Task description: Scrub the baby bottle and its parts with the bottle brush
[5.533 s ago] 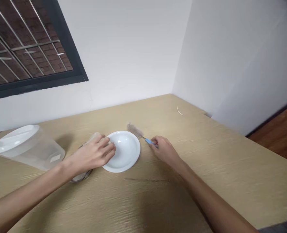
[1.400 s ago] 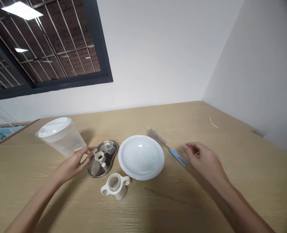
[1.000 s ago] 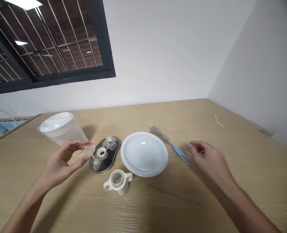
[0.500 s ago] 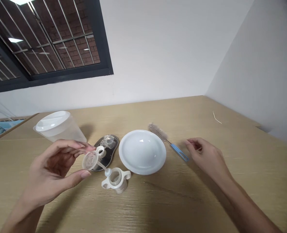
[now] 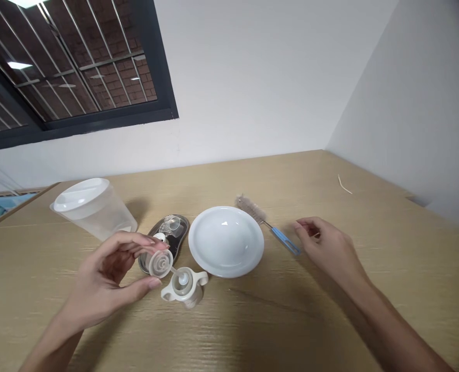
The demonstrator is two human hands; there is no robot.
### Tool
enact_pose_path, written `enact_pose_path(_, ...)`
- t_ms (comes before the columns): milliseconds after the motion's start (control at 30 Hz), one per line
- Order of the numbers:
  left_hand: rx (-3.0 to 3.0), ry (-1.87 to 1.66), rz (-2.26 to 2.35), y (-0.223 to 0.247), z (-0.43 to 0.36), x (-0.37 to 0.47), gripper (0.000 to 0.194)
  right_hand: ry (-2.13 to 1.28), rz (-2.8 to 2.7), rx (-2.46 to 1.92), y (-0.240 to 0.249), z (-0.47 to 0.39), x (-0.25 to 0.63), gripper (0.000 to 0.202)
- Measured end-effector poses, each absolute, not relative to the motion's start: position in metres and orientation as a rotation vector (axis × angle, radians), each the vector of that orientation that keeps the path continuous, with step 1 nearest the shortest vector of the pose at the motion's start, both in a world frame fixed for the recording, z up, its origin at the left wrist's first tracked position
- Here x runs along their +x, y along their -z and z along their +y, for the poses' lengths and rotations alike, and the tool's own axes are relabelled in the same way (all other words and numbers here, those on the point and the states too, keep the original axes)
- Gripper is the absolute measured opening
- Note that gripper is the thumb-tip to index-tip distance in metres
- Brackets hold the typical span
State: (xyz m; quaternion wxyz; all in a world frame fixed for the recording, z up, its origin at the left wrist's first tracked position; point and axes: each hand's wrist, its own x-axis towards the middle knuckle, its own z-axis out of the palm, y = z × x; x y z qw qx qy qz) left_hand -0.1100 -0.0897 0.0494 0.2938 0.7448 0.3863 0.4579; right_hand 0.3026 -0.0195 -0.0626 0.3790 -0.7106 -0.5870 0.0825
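Observation:
Between the thumb and fingers of my left hand (image 5: 109, 281) is a sippy-cup straw piece (image 5: 161, 263): a round translucent top with a thin straw ending in a whitish weight. That weighted end (image 5: 183, 279) is at the mouth of a cream two-handled cup (image 5: 190, 298), which stands upright. Behind my left hand, a shiny kidney-shaped tray (image 5: 181, 243) carries a white ring (image 5: 160, 236) and clear plastic parts (image 5: 170, 226), partly hidden by my fingers. My right hand (image 5: 326, 245) is loosely closed, with nothing visible in it, close to the blue handle of a bottle brush (image 5: 286, 241).
A white bowl (image 5: 226, 242) sits in the middle, right of the tray. At the left is a translucent lidded pitcher (image 5: 97, 206). A thin pale strip (image 5: 344, 185) lies far right on the wooden table (image 5: 253, 330). Walls and a barred window (image 5: 78, 57) rise behind.
My left hand has moved right and slightly down with the straw piece. Its weighted end has shifted from the cup's rim to over the opening. My right hand has barely moved.

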Motion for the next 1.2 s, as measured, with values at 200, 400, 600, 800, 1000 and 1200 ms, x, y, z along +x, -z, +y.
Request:
enact_pose_path(200,1.936,-1.112,1.055,-0.029,-0.087,-0.108,0.045,-0.209,-1.516,-1.797,0.058,-0.022,0.299,0.034)
enact_pose_path(400,1.948,-0.952,1.074,-0.003,-0.084,-0.106,0.044,-0.202,-1.520,-1.798,0.057,-0.022,0.298,0.034)
enact_pose_path(600,2.014,-0.807,1.105,0.004,-0.081,-0.102,0.041,-0.215,-1.519,-1.809,0.056,-0.023,0.295,0.035)
enact_pose_path(800,2.051,-0.792,1.057,0.003,-0.077,-0.097,0.033,-0.207,-1.524,-1.796,0.056,-0.022,0.295,0.035)
enact_pose_path(1000,1.993,-0.756,1.103,0.004,-0.077,-0.093,0.030,-0.211,-1.528,-1.807,0.057,-0.023,0.294,0.036)
enact_pose_path(1200,1.921,-0.718,1.062,0.005,-0.076,-0.093,0.026,-0.235,-1.527,-1.805,0.056,-0.024,0.294,0.036)
